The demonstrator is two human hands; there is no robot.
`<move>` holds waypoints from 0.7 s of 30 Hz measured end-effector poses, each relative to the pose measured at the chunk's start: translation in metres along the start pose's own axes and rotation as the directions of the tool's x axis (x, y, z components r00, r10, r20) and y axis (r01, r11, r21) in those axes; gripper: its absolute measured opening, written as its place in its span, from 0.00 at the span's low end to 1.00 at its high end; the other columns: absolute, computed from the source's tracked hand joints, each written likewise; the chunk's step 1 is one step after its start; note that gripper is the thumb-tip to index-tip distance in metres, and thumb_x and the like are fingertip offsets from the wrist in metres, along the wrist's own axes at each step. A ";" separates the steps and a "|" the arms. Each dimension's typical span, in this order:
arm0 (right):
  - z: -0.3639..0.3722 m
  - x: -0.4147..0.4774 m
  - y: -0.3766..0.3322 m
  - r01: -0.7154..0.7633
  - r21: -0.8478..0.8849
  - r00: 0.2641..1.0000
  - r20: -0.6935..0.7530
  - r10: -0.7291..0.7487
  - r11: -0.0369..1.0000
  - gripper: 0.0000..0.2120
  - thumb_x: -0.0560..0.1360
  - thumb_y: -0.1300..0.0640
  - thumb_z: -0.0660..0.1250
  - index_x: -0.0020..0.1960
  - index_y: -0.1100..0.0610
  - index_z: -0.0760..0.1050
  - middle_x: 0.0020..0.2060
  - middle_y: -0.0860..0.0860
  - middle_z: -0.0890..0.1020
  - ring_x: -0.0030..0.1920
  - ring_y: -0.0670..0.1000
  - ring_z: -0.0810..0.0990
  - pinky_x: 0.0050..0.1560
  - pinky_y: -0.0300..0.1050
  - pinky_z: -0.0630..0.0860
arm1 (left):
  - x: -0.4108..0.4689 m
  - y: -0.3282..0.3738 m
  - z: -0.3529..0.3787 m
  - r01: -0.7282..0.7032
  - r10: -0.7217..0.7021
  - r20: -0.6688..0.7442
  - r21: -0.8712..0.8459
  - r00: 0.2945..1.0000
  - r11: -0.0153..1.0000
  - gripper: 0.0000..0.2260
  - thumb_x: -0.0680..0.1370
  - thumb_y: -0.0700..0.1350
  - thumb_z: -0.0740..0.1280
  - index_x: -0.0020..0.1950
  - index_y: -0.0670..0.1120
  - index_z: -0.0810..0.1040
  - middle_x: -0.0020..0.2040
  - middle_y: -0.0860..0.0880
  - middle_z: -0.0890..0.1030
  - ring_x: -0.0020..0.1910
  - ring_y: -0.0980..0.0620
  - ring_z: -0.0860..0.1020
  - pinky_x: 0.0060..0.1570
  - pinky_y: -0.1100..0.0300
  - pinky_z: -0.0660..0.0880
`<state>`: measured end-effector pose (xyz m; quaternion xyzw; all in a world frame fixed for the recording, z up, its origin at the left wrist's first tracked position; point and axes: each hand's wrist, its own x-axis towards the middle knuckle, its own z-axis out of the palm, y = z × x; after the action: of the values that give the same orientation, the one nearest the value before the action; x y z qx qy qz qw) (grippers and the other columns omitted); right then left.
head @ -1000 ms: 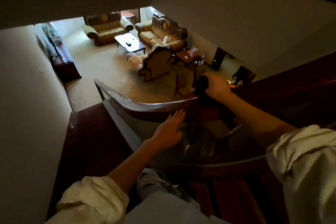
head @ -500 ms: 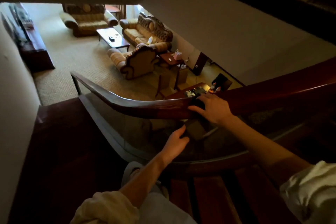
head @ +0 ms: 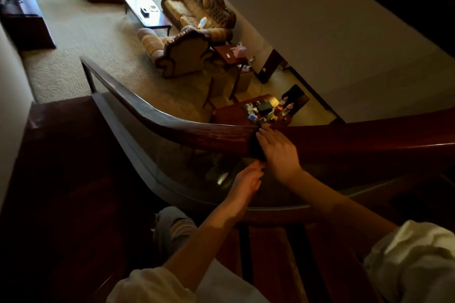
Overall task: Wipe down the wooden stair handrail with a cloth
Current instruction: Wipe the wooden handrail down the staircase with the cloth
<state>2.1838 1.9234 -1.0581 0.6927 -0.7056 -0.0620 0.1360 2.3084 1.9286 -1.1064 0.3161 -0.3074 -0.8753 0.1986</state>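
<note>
Looking down the stairwell: the wooden handrail (head: pixel 197 135) sweeps in from the upper left, bends, and runs off to the right edge, dark red-brown with a sheen along its top. Under it sits a curved glass panel (head: pixel 170 167), and the stair treads (head: pixel 270 258) lie in deep shadow at the bottom.

Down below, a carpeted room: a patterned sofa (head: pixel 199 5) by the wall, an armchair (head: pixel 187 54) with its back to us, and a coffee table (head: pixel 145 12) between the seats. Nearer the rail stands a small red table (head: pixel 231 114) crowded with bottles and small items.

Two forearms come up out of rolled pale sleeves (head: pixel 413 261).

The right hand (head: pixel 279 152) lies flat on the rail just past the bend, fingers straight and together, pressing the cloth (head: pixel 254 149) against the wood. That cloth is dark, draped over the rail's top and down its near side, mostly covered by the palm.

The left hand (head: pixel 246 181) is up beneath the rail, fingertips bunched at the cloth's hanging lower edge, pinching it. It is very dim there.
</note>
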 end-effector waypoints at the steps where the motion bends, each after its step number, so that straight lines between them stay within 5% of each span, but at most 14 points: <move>1: 0.008 0.009 -0.010 -0.003 -0.002 1.000 0.015 0.003 1.000 0.30 0.50 0.67 0.82 0.53 0.66 0.81 0.51 0.61 0.84 0.54 0.60 0.83 0.52 0.55 0.80 | 0.002 0.003 -0.006 -0.012 0.012 -0.026 -0.005 1.000 1.000 0.11 0.81 0.36 0.57 0.50 0.49 0.77 0.45 0.52 0.76 0.43 0.59 0.72 0.42 0.66 0.67; 6: 0.025 0.019 -0.029 -0.049 0.035 0.998 0.046 0.047 0.998 0.29 0.53 0.66 0.82 0.54 0.65 0.81 0.53 0.61 0.83 0.56 0.58 0.82 0.59 0.54 0.76 | 0.006 0.008 -0.026 -0.025 0.026 -0.070 0.024 0.997 0.999 0.16 0.81 0.48 0.57 0.67 0.46 0.72 0.59 0.52 0.74 0.58 0.55 0.72 0.61 0.57 0.69; 9: 0.022 -0.006 -0.008 -0.086 0.041 0.990 -0.109 0.090 0.995 0.24 0.61 0.68 0.74 0.57 0.66 0.79 0.57 0.62 0.82 0.59 0.60 0.80 0.65 0.57 0.69 | 0.005 0.007 -0.011 -0.071 0.071 -0.005 -0.008 0.997 0.997 0.08 0.80 0.40 0.60 0.56 0.46 0.76 0.52 0.50 0.79 0.51 0.58 0.77 0.55 0.63 0.72; 13: 0.033 0.007 -0.014 -0.039 0.015 0.981 -0.188 0.041 0.999 0.15 0.70 0.66 0.63 0.54 0.66 0.81 0.53 0.62 0.83 0.57 0.60 0.82 0.60 0.56 0.75 | 0.010 0.011 -0.007 -0.067 0.062 -0.037 -0.139 0.997 0.988 0.06 0.75 0.36 0.65 0.48 0.44 0.76 0.39 0.53 0.82 0.43 0.58 0.79 0.44 0.67 0.75; 15: 0.044 0.030 -0.036 -0.024 0.027 0.992 -0.121 0.027 0.999 0.16 0.65 0.66 0.72 0.52 0.66 0.82 0.51 0.62 0.84 0.55 0.59 0.83 0.55 0.55 0.78 | 0.020 0.017 -0.023 -0.089 0.063 -0.142 -0.189 0.988 0.978 0.06 0.73 0.37 0.65 0.49 0.44 0.76 0.37 0.53 0.84 0.41 0.58 0.81 0.42 0.66 0.75; 17: 0.050 0.046 -0.057 -0.061 0.065 0.998 0.008 0.061 0.996 0.24 0.55 0.65 0.81 0.50 0.65 0.83 0.49 0.61 0.84 0.53 0.59 0.83 0.53 0.53 0.79 | 0.028 0.023 -0.042 -0.089 0.038 -0.227 -0.216 0.973 0.972 0.13 0.81 0.34 0.54 0.47 0.45 0.77 0.34 0.54 0.84 0.41 0.57 0.81 0.39 0.67 0.75; 19: 0.049 0.048 -0.061 -0.076 0.068 0.997 0.027 0.074 0.995 0.25 0.54 0.65 0.81 0.50 0.65 0.83 0.50 0.60 0.84 0.53 0.58 0.84 0.54 0.53 0.79 | 0.028 0.025 -0.050 -0.044 0.004 -0.211 -0.186 0.977 0.982 0.16 0.83 0.40 0.54 0.47 0.45 0.81 0.39 0.53 0.84 0.46 0.55 0.77 0.43 0.67 0.76; 21: 0.045 0.031 -0.045 -0.059 0.067 0.995 -0.080 0.064 0.996 0.17 0.64 0.66 0.73 0.53 0.65 0.82 0.52 0.61 0.83 0.54 0.59 0.83 0.56 0.56 0.78 | 0.017 0.025 -0.037 -0.001 -0.001 -0.097 -0.019 0.995 1.000 0.08 0.79 0.43 0.63 0.55 0.43 0.77 0.51 0.49 0.80 0.50 0.56 0.77 0.50 0.66 0.76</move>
<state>2.2149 1.8871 -1.1102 0.6766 -0.7220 -0.0066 0.1442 2.3248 1.8861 -1.1199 0.3565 -0.2891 -0.8618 0.2161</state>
